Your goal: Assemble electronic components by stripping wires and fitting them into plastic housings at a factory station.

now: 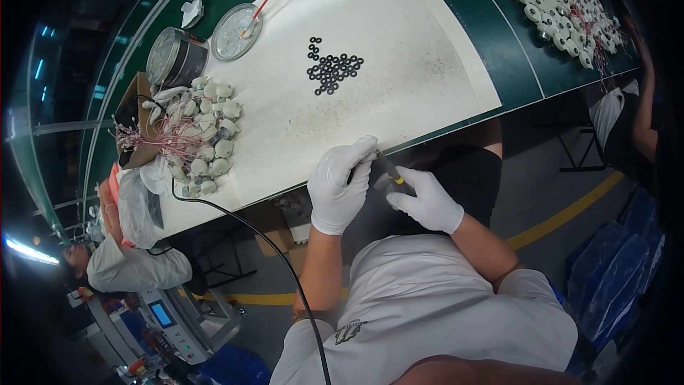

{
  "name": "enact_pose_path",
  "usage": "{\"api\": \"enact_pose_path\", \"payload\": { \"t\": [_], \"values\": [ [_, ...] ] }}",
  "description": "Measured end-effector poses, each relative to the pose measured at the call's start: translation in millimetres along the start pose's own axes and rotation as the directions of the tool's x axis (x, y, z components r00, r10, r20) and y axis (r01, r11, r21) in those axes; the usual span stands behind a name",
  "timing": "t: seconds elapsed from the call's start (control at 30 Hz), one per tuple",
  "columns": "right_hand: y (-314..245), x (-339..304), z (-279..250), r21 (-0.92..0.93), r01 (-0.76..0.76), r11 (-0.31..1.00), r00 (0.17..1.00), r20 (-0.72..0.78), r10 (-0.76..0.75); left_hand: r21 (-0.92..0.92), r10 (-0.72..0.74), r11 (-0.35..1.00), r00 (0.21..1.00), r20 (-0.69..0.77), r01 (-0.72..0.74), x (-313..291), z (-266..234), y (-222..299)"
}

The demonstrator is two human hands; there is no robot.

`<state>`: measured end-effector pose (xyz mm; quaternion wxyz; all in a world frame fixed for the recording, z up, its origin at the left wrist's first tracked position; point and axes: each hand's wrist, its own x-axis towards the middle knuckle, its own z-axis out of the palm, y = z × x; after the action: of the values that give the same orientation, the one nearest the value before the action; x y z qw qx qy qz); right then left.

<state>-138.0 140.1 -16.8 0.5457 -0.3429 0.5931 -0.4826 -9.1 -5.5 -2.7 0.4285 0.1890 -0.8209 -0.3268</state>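
Note:
Both my hands wear white gloves and are close together just off the table's near edge. My left hand (338, 187) is closed, thumb and fingers pinched together; what sits between them is hidden. In my right hand (427, 199) is a slim dark hand tool (390, 170) with a yellow band, its far end touching or nearly touching the left fingertips. Its exact kind cannot be made out. Beyond the hands, a cluster of small black rings (333, 71) lies on the white table sheet (285, 128).
At left, off-white round parts (223, 148) with pink wires (153, 139) are piled beside a tub (174, 57). A round lid (231, 36) holds a red-handled stick (267, 0). More parts (556, 7) lie far right. A black cable (274, 242) crosses past my left arm. Co-workers sit at both sides.

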Motion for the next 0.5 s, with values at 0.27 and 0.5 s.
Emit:
{"api": "enact_pose_path", "payload": {
  "t": [0.27, 0.5],
  "values": [
    [7, 1, 4, -0.046, 0.147, 0.988, 0.986, -0.077, -0.150, 0.021, 0.006, 1.000, 1.000, 0.006, -0.006, 1, 0, 1],
    [-2, -1, 3, -0.023, 0.009, 1.000, 0.998, -0.056, -0.010, -0.015, -0.008, 1.000, 1.000, 0.016, 0.008, 0, -1, 0]
  ]
}}
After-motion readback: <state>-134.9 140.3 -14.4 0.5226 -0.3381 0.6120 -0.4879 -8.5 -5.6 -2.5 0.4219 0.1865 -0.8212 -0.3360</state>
